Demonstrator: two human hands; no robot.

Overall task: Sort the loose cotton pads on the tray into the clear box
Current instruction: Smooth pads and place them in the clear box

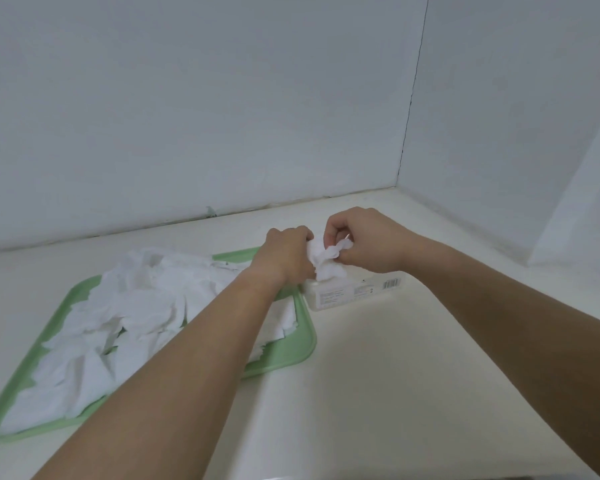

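Above the clear box (pixel 355 295): your left hand (pixel 286 255) and right hand (pixel 369 243) meet, forearms stretched forward, knuckles up
Fingers (pixel 331 233): both sets curled, pinching one bunch of cotton pads (pixel 327 263)
Tray (pixel 293 353): green, just beside the box's left end, heaped with loose pads (pixel 142 306)

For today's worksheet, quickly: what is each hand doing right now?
Left hand: grips a bunch of cotton pads over the clear box.
Right hand: pinches the same bunch.

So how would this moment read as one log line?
left hand: holds pads | right hand: pinches pads | over: box | tray: pile unsorted
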